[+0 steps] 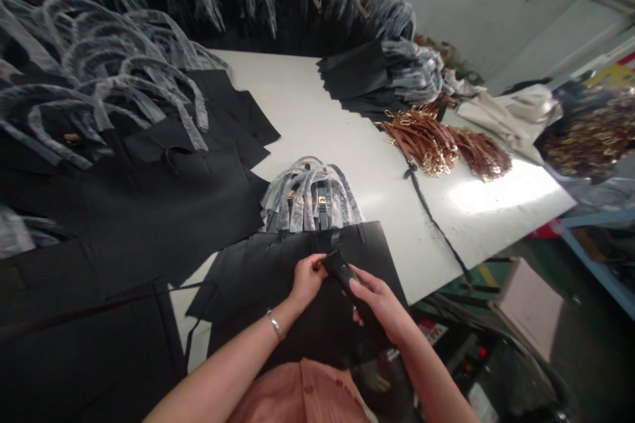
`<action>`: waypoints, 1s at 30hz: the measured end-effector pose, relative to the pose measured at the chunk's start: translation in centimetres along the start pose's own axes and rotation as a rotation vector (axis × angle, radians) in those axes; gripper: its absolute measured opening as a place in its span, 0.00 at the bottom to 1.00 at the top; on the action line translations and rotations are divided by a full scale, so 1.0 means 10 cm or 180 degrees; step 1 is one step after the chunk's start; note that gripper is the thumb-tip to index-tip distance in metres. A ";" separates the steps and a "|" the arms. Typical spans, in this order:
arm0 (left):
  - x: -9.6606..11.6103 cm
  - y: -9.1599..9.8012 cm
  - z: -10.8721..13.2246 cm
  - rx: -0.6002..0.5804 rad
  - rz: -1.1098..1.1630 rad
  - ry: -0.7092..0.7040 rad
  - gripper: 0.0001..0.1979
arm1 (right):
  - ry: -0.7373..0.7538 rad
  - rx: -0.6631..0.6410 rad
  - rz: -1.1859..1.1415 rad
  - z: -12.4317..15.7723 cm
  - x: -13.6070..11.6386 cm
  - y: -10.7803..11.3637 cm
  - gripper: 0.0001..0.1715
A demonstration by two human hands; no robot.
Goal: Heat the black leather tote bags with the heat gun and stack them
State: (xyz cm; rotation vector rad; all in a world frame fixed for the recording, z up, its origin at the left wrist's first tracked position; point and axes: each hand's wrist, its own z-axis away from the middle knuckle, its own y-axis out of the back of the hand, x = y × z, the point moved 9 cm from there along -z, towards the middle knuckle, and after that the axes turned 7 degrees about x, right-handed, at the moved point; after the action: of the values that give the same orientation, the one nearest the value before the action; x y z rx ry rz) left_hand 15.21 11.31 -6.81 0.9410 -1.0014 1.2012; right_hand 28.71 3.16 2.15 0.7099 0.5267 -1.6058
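My right hand point(378, 297) is wrapped round a black handheld tool point(342, 269) with a wide, flat front end, much like a heat gun. Its front end points up and left over the top black leather bag panel point(278, 261). My left hand point(308, 281) is closed in a pinch just left of the tool's tip; what its fingers hold is too small to make out. Beyond both hands, bag handles point(317, 195) in clear plastic wrap, with gold buckles, stand at the panels' far edge.
More black panels with wrapped handles point(119, 73) are piled on the left. Across the white table point(297, 102) lie another panel stack point(354, 73), brown straps with gold clasps point(421, 142) and a black cord point(434, 215). A box-like machine point(486, 370) stands at lower right.
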 end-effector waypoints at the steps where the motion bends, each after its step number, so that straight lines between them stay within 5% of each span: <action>1: 0.00 -0.01 0.00 -0.0028 -0.0025 -0.0023 0.11 | 0.0057 0.0079 -0.0070 -0.02 -0.02 0.00 0.42; 8: -0.01 -0.03 0.06 -0.0074 -0.0181 0.0002 0.09 | 0.0088 -0.0072 0.0044 -0.04 0.00 -0.08 0.44; 11: 0.05 0.01 0.11 -0.0230 -0.0317 0.0010 0.07 | 0.0270 0.0168 -0.0050 -0.07 -0.07 -0.06 0.45; 13: 0.18 0.16 0.09 -0.0165 -0.0605 -0.0196 0.11 | 0.0441 0.0307 -0.0112 -0.10 -0.15 -0.06 0.45; 18: 0.59 0.90 -0.16 0.0915 -0.1988 -0.0931 0.15 | 0.0391 0.0121 0.0043 -0.12 -0.15 -0.13 0.45; 21: 0.60 1.03 -0.34 0.0826 -0.2290 -0.0979 0.10 | 0.0347 0.0042 0.0047 -0.11 -0.10 -0.19 0.46; 24: 0.57 1.06 -0.42 0.0659 -0.1903 -0.0934 0.06 | 0.0351 -0.0019 0.0070 -0.11 -0.11 -0.29 0.45; 30: 0.29 1.09 -0.39 0.0356 -0.0185 0.0071 0.13 | 0.0376 -0.0317 0.0137 -0.12 -0.22 -0.57 0.44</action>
State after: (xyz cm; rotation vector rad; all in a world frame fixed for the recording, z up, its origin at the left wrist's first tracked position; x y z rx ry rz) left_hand 5.10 17.23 -4.68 1.0353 -0.8908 1.2263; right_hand 23.40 6.45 2.49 0.7393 0.6685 -1.4933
